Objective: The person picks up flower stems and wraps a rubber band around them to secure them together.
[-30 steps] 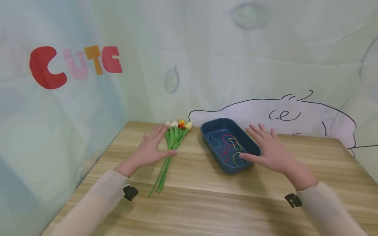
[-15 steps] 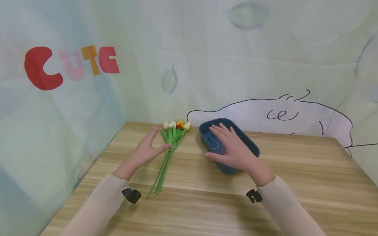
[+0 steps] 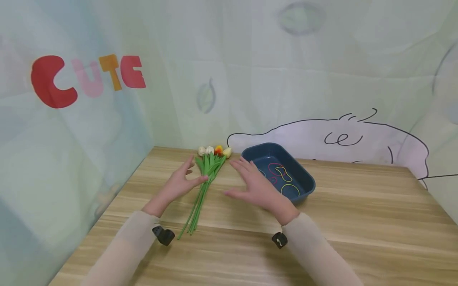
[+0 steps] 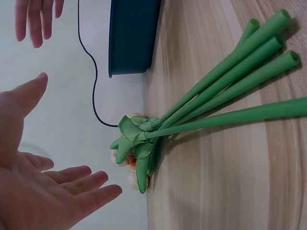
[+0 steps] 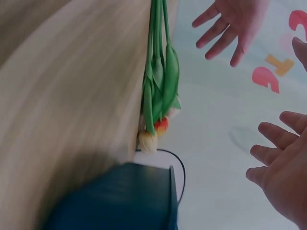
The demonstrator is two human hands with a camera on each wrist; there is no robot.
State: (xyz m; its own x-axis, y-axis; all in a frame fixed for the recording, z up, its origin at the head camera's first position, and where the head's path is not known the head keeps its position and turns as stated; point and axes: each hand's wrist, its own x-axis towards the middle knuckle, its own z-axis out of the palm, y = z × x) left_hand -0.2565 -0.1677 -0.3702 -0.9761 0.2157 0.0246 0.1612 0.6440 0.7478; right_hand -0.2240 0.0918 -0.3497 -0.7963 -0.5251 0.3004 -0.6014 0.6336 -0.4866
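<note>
A bunch of artificial tulips (image 3: 205, 176) lies on the wooden table, its white, orange and cream heads toward the back wall and its green stems (image 4: 216, 81) toward me. My left hand (image 3: 177, 183) hovers at the left side of the bunch, fingers spread and thumb over the stems in the head view. To the right of the flowers, my right hand (image 3: 258, 188) is held above the table with fingers extended, holding nothing. It overlaps the left side of a dark blue tray (image 3: 304, 174). Several coloured rubber bands (image 3: 284, 174) lie inside that tray, some hidden behind the hand.
A printed cloth backdrop (image 3: 171, 99) hangs along the back and left edges of the wooden table (image 3: 358, 206). Black wrist cameras (image 3: 163, 235) are strapped at both cuffs. The tray's end wall (image 5: 144, 191) rises close to the right wrist.
My right hand has swept left, from the tray's right side across it to the gap near the flowers. The left hand has shifted only slightly. Flowers and tray stay put.
</note>
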